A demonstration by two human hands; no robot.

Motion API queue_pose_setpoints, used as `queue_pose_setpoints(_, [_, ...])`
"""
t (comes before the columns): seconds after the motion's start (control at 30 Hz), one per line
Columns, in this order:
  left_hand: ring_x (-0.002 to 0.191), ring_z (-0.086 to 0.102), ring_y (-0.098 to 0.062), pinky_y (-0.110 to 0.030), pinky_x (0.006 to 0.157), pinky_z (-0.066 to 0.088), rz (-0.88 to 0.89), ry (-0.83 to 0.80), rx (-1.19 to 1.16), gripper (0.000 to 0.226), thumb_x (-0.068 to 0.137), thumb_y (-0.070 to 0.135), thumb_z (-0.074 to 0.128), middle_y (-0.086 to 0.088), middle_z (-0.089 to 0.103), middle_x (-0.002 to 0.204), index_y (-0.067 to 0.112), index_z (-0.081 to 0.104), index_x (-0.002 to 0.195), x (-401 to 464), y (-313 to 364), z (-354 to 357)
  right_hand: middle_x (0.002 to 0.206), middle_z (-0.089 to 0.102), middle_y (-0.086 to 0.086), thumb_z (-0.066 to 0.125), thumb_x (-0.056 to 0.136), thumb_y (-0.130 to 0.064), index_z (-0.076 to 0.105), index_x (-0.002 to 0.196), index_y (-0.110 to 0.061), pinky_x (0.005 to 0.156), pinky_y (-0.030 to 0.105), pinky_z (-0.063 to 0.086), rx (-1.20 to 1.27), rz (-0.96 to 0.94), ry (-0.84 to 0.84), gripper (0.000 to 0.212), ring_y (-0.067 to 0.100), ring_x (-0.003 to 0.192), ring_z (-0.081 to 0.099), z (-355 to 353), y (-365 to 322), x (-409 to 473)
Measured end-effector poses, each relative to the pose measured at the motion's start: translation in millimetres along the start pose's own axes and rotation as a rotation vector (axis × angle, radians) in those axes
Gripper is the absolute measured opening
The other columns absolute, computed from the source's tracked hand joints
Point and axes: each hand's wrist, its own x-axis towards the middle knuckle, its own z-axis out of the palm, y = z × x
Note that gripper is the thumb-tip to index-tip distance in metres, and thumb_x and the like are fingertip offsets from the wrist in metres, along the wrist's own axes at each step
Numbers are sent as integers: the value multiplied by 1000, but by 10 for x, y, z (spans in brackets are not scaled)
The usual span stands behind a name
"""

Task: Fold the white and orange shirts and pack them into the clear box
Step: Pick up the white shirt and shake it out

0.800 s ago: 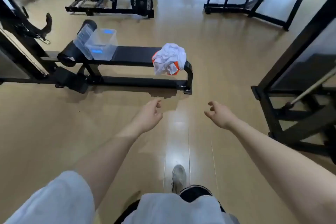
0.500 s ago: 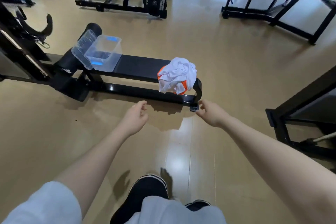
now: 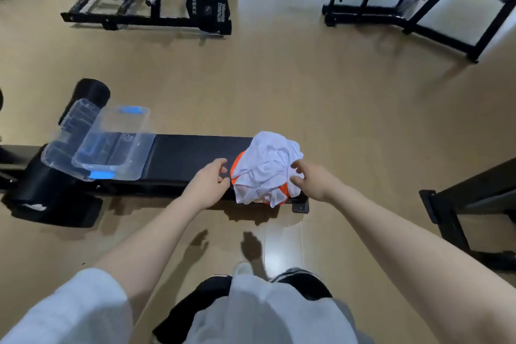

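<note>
While both bare forearms reach out over the wood floor [image 3: 321, 98], the left hand [image 3: 208, 183] hangs just beside the near-left edge of the crumpled pile with thumb and fingers loosely curled toward each other, holding nothing, and the right hand [image 3: 312, 180] sits at the pile's right side with fingers spread and partly bent; whether its fingertips already touch the cloth I cannot tell. That pile lies at the right end of the black padded desk [image 3: 192, 155]: the white shirt [image 3: 268, 165] is bunched on top and the orange shirt [image 3: 283, 193] peeks out beneath it at the left and near edges. The step in hand looks like the first pick-up, and it probably goes best if the hands take only the white shirt, pinching it at the shoulders or hem rather than a random fold, so it shakes out flat and the orange one stays put. The bare pad between pile and box seems the natural place to spread and fold. Farther left the clear box [image 3: 111, 145] stands open on the desk, its lid [image 3: 65, 134] leaning against its far-left side. Beyond, a weight rack [image 3: 156, 14] carries a 15 kg plate [image 3: 208, 7].
</note>
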Motion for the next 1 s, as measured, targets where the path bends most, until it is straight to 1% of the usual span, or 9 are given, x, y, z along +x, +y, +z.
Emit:
queue_pose_setpoints(0.1, [91, 51, -16, -29, 85, 42, 47, -69, 22, 47, 91, 17, 47, 1, 54, 115, 12, 37, 137, 564, 228, -94, 131, 51, 16, 43, 95, -21, 41, 133, -6, 84, 28, 36, 71, 78, 17, 41, 28, 113, 50, -211, 144, 443])
queue_pose_setpoints(0.17, [91, 51, -16, -30, 87, 43, 56, -116, 30, 48, 90, 15, 46, 0, 53, 118, 13, 37, 137, 924, 334, -84, 131, 52, 16, 43, 95, -22, 44, 130, -5, 80, 27, 35, 76, 120, 14, 39, 26, 106, 51, -310, 307, 753])
queue_pose_setpoints(0.3, [92, 52, -13, -33, 91, 46, 32, -178, 6, 49, 91, 22, 48, 1, 52, 125, 18, 35, 139, 1624, 435, 11, 134, 49, 15, 43, 95, -27, 40, 133, -8, 91, 32, 39, 75, 205, -32, 42, 29, 119, 49, -482, 586, 1414])
queue_pose_setpoints(0.53, [97, 52, -11, -23, 82, 39, -145, -278, -15, 51, 92, 25, 46, 4, 52, 126, 19, 32, 141, 2714, 454, 298, 131, 52, 13, 45, 94, -29, 43, 133, -9, 92, 31, 40, 71, 231, -185, 44, 28, 118, 50, -574, 912, 2674])
queue_pose_setpoints(0.67, [98, 50, -11, -22, 84, 38, -236, -290, -88, 50, 92, 19, 47, 1, 52, 126, 17, 34, 140, 3271, 366, 578, 128, 54, 11, 49, 93, -29, 48, 129, -12, 91, 33, 44, 38, 170, -275, 40, 28, 111, 54, -383, 1088, 3320])
queue_pose_setpoints(0.77, [97, 50, -11, -22, 82, 38, -302, -299, -153, 48, 93, 18, 45, 3, 51, 125, 18, 34, 140, 3569, 193, 836, 123, 56, 11, 48, 92, -27, 52, 125, -14, 85, 35, 47, -7, 102, -337, 35, 29, 107, 55, -81, 1169, 3643])
queue_pose_setpoints(0.9, [96, 48, -13, -25, 84, 39, -386, -346, -168, 47, 93, 16, 45, 0, 51, 125, 16, 36, 139, 3818, -105, 1158, 121, 52, 9, 51, 91, -31, 49, 125, -13, 77, 34, 42, -133, 15, -353, 39, 29, 110, 51, 426, 1208, 3833])
queue_pose_setpoints(0.93, [96, 48, -13, -26, 87, 40, -401, -344, -179, 46, 92, 15, 45, 0, 52, 122, 16, 38, 137, 3863, -175, 1224, 118, 52, 8, 52, 90, -32, 50, 121, -12, 74, 35, 41, -183, -9, -351, 37, 29, 107, 51, 549, 1218, 3862])
queue_pose_setpoints(1.0, [97, 50, -14, -28, 92, 43, -413, -360, -193, 45, 91, 15, 45, 5, 51, 115, 18, 41, 135, 3938, -279, 1318, 105, 56, 9, 56, 87, -26, 56, 104, -10, 66, 35, 35, -236, -77, -301, 23, 30, 95, 52, 751, 1248, 3930])
